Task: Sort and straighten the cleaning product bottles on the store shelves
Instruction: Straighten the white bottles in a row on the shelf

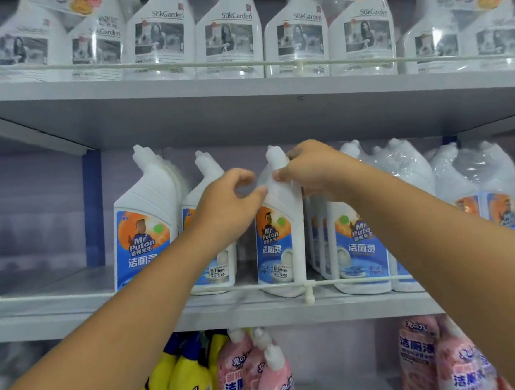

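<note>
right hand [306, 170] gripping bottle [279, 223] neck, shelf rail [359, 280] close

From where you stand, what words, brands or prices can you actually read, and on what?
"SukGarden": top-shelf white bottles.
"Mr Puton", "洁厕灵": held bottle, gripped by right hand, touched by left hand.
"5.00": its price sticker.
"洁厕": pink bottles below.
Promo tags, fine print: too blurred.

Left arm hides second bottle [221, 267], top bottles [159, 34] cropped
</note>
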Motion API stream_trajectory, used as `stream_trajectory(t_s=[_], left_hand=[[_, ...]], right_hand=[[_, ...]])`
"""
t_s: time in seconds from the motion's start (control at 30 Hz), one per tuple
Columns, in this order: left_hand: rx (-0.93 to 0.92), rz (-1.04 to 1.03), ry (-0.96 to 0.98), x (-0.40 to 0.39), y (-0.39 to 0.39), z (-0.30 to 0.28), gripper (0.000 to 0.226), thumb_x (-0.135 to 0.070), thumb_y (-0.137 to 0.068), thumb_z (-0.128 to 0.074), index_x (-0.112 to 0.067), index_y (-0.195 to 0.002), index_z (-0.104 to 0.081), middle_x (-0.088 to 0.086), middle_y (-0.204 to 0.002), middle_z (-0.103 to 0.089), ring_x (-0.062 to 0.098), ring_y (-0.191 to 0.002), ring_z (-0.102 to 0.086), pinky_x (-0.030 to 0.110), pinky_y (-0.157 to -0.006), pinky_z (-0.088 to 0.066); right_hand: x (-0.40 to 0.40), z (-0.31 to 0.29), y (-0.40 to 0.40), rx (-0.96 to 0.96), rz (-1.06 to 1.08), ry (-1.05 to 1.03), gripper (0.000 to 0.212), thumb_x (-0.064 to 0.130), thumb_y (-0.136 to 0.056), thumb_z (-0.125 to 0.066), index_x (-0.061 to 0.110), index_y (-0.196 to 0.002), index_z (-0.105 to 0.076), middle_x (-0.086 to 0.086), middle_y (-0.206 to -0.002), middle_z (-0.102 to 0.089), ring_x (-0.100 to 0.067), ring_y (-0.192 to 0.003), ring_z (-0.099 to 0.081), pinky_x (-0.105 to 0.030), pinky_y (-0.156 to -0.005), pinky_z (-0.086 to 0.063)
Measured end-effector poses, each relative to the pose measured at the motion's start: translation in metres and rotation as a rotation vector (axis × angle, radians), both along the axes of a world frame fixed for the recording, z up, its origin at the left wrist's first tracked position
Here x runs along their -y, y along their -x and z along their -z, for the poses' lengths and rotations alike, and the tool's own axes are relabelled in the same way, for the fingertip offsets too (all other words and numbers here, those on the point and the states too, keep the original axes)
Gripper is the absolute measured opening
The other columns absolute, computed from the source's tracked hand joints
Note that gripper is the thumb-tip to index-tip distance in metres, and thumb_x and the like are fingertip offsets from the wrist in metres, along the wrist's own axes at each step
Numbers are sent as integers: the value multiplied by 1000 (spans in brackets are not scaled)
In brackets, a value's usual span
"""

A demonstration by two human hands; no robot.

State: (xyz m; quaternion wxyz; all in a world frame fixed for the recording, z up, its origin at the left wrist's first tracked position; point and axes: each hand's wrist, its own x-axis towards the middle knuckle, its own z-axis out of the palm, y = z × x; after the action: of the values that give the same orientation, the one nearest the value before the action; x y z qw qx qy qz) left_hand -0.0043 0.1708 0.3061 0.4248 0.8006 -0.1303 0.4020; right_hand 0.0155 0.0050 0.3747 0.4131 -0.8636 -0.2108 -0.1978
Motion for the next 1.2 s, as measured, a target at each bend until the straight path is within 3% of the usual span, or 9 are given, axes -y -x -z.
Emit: stream_trajectory(t_s=[0.13, 0.3, 0.4, 0.5, 0.63, 0.8, 0.97, 1.13, 1.2], left_hand=[[-38, 61, -130, 2, 0, -23, 54, -44, -89, -74, -25, -136, -57, -13, -128, -64, 4, -111, -64, 26, -92, -54], [-255, 33, -305, -2, 16, -42, 37, -50, -89, -73, -30, -117, -59, -14, -104, -69, 4, -90, -67, 22, -71, -52], [-240, 10, -297, -2, 19, -42, 30, -48, -90, -71, -25, -107, -62, -8, -96, -70, 7, -83, -68, 23, -64, -49], [-196, -16, -274, -1, 19, -38, 35, -47, -89, -73, -20, -111, -66, -2, -98, -71, 15, -88, -69, 30, -75, -56], [-180, -88, -289, -8, 24, -38, 35, -50, -88, -73, -18, -101, -67, 0, -93, -70, 15, -85, -68, 32, -73, -55], [-257, -174, -359, -25, 31, -48, 32, -50, -92, -68, -20, -86, -61, -1, -88, -63, 12, -78, -60, 27, -60, -40], [-311, -157, -247, -36, 31, -51, 29, -46, -94, -68, -21, -85, -60, -2, -91, -64, 12, -79, -62, 27, -60, -42], [-335, -167, -233, -38, 28, -53, 29, -45, -96, -66, -20, -83, -58, -2, -89, -64, 11, -76, -61, 26, -57, -40], [-356, -175, -247, -38, 30, -55, 30, -46, -96, -65, -17, -88, -62, -1, -91, -65, 12, -77, -61, 26, -59, -40]], right_hand=[[10, -1, 0, -113, -278, -96, 29, 9, -98, -63, 3, -127, -63, -13, -113, -73, -30, -102, -73, -45, -90, -61], [3, 5, -8, -188, -471, -240, 29, 19, -103, -57, 6, -128, -64, -12, -115, -75, -27, -106, -73, -45, -92, -60], [-9, 2, -10, -139, -292, -352, 34, 39, -101, -57, 10, -114, -70, -12, -104, -77, -25, -94, -76, -45, -84, -63], [-25, -2, -11, 4, -40, -329, 29, 34, -98, -58, 8, -102, -72, -15, -96, -75, -25, -83, -73, -41, -72, -65], [-32, -4, -18, 377, 271, -84, 26, 27, -99, -54, 10, -114, -67, -11, -117, -66, -29, -102, -64, -30, -77, -45], [-46, -3, -32, 14, 268, 98, 40, 25, -104, -45, 3, -138, -52, -16, -142, -55, -32, -127, -56, -33, -93, -48], [-52, 11, -31, -100, 311, 206, 61, 33, -109, -31, -6, -156, -19, -22, -158, -37, -38, -141, -43, -38, -112, -37], [-51, 19, -39, -86, 266, 70, 67, 43, -109, -21, -8, -137, -53, -24, -134, -62, -39, -119, -62, -38, -101, -46], [-47, 17, -39, -35, 296, 137, 51, 45, -98, -48, 1, -116, -66, -17, -113, -70, -35, -94, -67, -35, -88, -55]])
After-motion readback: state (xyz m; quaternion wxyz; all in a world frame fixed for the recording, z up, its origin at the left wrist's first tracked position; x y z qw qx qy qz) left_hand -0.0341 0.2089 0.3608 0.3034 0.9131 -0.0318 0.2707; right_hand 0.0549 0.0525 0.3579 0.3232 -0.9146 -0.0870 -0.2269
